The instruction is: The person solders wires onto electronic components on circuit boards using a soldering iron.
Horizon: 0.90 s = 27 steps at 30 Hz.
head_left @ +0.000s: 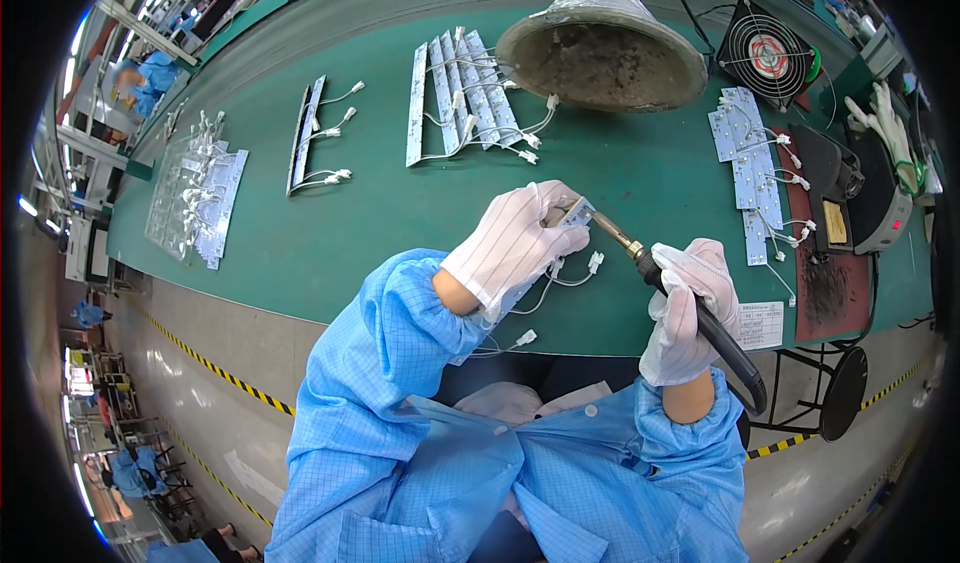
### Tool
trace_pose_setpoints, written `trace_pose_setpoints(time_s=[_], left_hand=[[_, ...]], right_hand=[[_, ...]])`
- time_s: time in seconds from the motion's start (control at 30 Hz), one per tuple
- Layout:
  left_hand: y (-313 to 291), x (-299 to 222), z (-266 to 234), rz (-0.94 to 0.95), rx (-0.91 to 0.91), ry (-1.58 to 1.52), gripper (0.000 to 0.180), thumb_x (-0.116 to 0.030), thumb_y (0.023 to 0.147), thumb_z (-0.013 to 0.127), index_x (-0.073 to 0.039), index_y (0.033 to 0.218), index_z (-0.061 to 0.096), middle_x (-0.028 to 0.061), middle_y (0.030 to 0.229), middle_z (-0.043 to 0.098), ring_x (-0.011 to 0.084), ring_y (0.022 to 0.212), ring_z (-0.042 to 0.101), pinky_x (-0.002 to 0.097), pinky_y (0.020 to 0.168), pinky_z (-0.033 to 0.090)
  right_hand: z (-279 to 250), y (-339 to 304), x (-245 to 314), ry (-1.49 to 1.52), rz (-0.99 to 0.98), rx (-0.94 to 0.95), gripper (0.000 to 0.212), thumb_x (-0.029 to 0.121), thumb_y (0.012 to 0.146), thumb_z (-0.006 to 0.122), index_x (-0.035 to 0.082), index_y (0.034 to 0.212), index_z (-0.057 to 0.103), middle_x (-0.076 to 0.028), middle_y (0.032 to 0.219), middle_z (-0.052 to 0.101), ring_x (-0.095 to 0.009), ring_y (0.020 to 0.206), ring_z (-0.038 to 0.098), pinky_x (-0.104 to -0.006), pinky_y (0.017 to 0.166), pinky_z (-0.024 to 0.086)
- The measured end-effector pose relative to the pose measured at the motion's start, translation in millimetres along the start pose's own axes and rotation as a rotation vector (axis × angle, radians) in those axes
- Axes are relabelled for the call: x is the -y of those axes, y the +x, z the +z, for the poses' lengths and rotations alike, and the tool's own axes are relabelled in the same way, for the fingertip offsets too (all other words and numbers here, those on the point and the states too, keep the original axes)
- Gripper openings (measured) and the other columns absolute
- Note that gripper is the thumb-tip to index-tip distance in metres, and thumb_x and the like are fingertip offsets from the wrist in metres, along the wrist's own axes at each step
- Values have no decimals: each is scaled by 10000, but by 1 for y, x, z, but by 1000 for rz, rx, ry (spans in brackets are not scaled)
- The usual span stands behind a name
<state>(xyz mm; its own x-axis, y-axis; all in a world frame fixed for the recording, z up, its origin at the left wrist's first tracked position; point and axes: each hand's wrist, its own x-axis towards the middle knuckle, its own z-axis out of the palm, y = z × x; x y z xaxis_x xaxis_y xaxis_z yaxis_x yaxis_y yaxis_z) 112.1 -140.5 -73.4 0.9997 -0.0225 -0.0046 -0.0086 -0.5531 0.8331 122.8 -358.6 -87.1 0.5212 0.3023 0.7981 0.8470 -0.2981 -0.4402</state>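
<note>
My left hand (520, 238), in a white striped glove with bare fingertips, is closed on a narrow LED strip board (577, 212) near its far end. The board runs down under the hand toward my body, and white wires with a plug (596, 262) hang out beside it. In my gloved right hand (692, 308) is a soldering iron (640, 255), gripped like a pen. Its tip points up and left to the board's far end; whether it touches cannot be told. The iron's dark cable bends down past my right wrist.
Several strip boards with wires (460, 93) lie ahead under a fume hood (602, 43). More boards sit at left (215, 198) and right (748, 168). A fan (768, 53), a soldering station (885, 203) with a sponge (834, 222) and a paper label (760, 325) are at right.
</note>
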Motion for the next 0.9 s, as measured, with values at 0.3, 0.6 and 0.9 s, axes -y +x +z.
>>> trace_pose_setpoints(time_s=[0.3, 0.6, 0.9], left_hand=[[2, -7, -3, -83, 68, 87, 392, -263, 779, 665, 29, 1040, 628, 196, 917, 644, 298, 777, 626, 364, 716, 491], [3, -3, -5, -112, 65, -3, 383, -246, 775, 686, 21, 1044, 634, 150, 880, 645, 208, 737, 582, 326, 714, 488], [2, -5, -4, -140, 80, 16, 374, -232, 776, 679, 15, 1054, 631, 138, 866, 641, 203, 723, 580, 324, 699, 488]], right_hand=[[3, 0, -4, 89, 55, -38, 130, -11, 770, 537, 15, 897, 543, -155, 906, 658, -306, 708, 575, -431, 699, 471], [-2, 0, -6, 165, 97, -51, 170, 32, 758, 520, 24, 917, 579, -149, 892, 667, -299, 697, 574, -422, 720, 480], [3, -2, -4, 144, 129, -67, 165, 16, 751, 537, 26, 911, 578, -134, 863, 653, -316, 706, 581, -423, 731, 484]])
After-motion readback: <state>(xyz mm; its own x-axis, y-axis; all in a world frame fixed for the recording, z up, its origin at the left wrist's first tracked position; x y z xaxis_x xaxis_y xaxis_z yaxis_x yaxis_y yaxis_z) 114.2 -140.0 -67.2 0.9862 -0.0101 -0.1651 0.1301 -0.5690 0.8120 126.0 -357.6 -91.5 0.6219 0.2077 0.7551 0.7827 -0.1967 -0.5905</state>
